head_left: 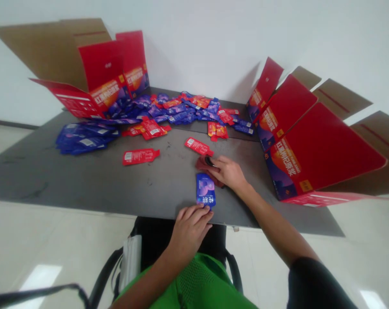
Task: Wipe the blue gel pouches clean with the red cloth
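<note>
The person's left hand (189,231) has its fingers curled over the lower end of a blue sachet (206,190), which lies flat on the dark bench (117,180) just beside the right hand (228,172). That right hand is clenched on a crumpled dark red packet (207,171). A red sachet (199,146) lies close by, and a heap of red and blue sachets (171,112) spreads toward the open red cartons (319,141).

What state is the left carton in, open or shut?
Open: the carton has its flaps spread outward, and nothing closes its top.
</note>
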Demonstrator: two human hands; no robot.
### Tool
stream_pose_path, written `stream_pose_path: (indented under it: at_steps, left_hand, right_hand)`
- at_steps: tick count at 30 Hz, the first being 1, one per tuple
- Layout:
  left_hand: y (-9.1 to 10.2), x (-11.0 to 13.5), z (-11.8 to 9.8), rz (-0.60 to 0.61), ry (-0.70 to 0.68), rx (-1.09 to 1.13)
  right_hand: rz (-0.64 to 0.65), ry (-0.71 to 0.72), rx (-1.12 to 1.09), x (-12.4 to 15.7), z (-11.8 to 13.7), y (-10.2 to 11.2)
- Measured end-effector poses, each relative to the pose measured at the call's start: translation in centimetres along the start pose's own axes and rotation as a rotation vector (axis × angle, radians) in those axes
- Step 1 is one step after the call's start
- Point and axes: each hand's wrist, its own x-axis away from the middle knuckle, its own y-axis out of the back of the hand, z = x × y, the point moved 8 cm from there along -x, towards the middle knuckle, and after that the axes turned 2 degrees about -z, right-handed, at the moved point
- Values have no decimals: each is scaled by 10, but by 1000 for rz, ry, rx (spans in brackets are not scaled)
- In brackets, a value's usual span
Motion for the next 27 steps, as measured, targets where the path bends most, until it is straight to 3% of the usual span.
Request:
stream_pose_path:
  at_steps: [3, 7, 13, 16, 22, 27]
  left_hand:
    - [6, -10, -2, 39, 34, 34]
    - [11, -30, 4, 3, 141, -28]
    - [3, -60, 12, -28, 239, -270]
    - [1, -75, 6, 53, 294, -357]
    - [-7, -101, -9, 362, 411, -454]
    - [2, -108, -2, 345, 375, -470]
  right_hand:
    - [-188, -62, -47, -5, -14, 26]
    - [-453, -171, -185, 13, -31, 52]
    - [-445, -212, -239, 20, -59, 47]
    - [-448, -235, -275, 20, -68, 48]
    - [-473, -249, -314, 22, -77, 54]
    - [-504, -268, -318, 25, -88, 55]
